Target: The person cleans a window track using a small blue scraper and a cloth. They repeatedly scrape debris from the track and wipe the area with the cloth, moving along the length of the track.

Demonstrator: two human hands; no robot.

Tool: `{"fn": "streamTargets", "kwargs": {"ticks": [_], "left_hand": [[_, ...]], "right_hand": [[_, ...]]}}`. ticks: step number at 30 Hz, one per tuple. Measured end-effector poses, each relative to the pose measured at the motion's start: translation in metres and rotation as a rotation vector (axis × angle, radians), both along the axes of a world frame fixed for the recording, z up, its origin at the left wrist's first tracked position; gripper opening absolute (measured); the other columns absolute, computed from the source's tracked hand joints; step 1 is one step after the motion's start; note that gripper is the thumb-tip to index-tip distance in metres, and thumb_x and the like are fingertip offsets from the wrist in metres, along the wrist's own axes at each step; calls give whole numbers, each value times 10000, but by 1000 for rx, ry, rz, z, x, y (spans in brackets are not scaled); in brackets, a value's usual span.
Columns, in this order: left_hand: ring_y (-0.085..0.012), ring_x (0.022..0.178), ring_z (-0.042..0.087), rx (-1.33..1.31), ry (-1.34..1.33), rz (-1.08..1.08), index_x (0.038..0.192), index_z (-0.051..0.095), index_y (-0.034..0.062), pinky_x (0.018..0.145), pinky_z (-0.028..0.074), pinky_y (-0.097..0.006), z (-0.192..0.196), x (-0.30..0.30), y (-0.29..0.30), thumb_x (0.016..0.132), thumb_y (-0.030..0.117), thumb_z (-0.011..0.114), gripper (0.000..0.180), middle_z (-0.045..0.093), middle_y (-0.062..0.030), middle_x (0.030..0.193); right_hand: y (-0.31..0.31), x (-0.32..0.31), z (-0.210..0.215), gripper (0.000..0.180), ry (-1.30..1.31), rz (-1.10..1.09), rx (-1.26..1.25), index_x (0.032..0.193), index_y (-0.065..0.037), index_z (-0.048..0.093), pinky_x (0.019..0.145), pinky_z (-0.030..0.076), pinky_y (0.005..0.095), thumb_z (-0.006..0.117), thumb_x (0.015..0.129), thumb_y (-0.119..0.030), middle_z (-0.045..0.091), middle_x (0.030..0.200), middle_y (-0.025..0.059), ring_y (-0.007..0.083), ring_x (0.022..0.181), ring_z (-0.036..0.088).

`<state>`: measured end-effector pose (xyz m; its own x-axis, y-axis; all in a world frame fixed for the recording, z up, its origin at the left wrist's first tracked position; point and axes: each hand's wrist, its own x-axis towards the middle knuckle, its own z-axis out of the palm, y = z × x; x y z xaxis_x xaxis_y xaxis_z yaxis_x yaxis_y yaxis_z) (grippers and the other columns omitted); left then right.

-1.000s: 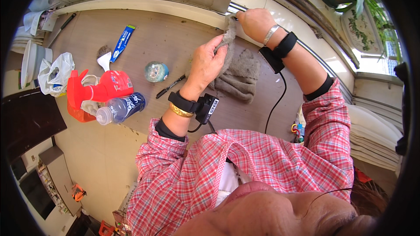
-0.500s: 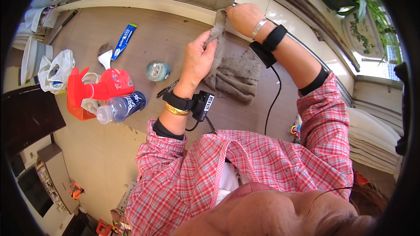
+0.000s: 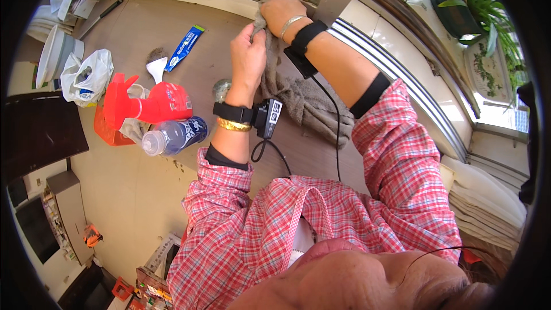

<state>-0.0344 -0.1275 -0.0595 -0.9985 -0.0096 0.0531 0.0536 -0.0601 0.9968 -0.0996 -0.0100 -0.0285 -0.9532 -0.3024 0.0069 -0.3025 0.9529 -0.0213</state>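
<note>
A grey-brown cleaning cloth (image 3: 307,100) stretches from the window frame's lower rail down onto the brown sill. My right hand (image 3: 281,14) is closed over its upper end, against the rail (image 3: 221,1). Just left of it, my left hand (image 3: 248,60) grips an upper fold of the same cloth. The cloth's lower part lies bunched on the sill (image 3: 189,95), below my right forearm. Partly hidden behind my left wrist is a small glass globe (image 3: 221,89). Both wrists carry black straps with small devices and cables.
To the left stand a red spray bottle (image 3: 152,103), a clear-and-blue plastic bottle (image 3: 175,136) and a white plastic bag (image 3: 86,77). Further back lie a white scraper (image 3: 156,69), a blue tube (image 3: 185,47) and a dark-handled knife (image 3: 102,16). Window tracks (image 3: 396,74) and a potted plant (image 3: 459,11) are at right.
Both hands have moved left along the rail, drawing the cloth's upper end with them. My left forearm now covers part of the glass globe. The view has shifted somewhat too.
</note>
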Motion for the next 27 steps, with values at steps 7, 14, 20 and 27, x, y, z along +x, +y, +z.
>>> {"fn": "streamTargets", "kwargs": {"ticks": [7,14,20,27], "left_hand": [[-50,763,532,49,113,89,1124,625,-22,658,460,-234,33,15,-26,913,104,538,261,638,-1,833],[-179,662,582,-116,125,-313,1021,587,11,633,472,-307,49,83,29,901,212,590,235,643,-145,792],[-65,662,378,-293,84,-492,832,541,-9,574,390,-257,36,87,57,913,248,604,276,438,8,657],[-378,689,577,-341,172,-464,976,614,20,621,459,-393,24,86,67,873,197,571,210,597,-230,777]], "right_hand": [[-22,-6,6,293,206,221,-377,1047,-69,579,703,503,438,557,758,-26,660,876,185,358,844,636],[108,98,28,87,115,-4,-191,884,-61,580,590,468,483,535,857,-130,617,679,190,384,666,612],[165,153,29,105,67,-104,-8,837,-62,600,581,486,454,535,854,-143,631,684,167,357,660,628],[163,139,25,132,57,-102,68,822,-75,629,599,517,428,507,816,-125,655,715,156,335,687,655]]}}
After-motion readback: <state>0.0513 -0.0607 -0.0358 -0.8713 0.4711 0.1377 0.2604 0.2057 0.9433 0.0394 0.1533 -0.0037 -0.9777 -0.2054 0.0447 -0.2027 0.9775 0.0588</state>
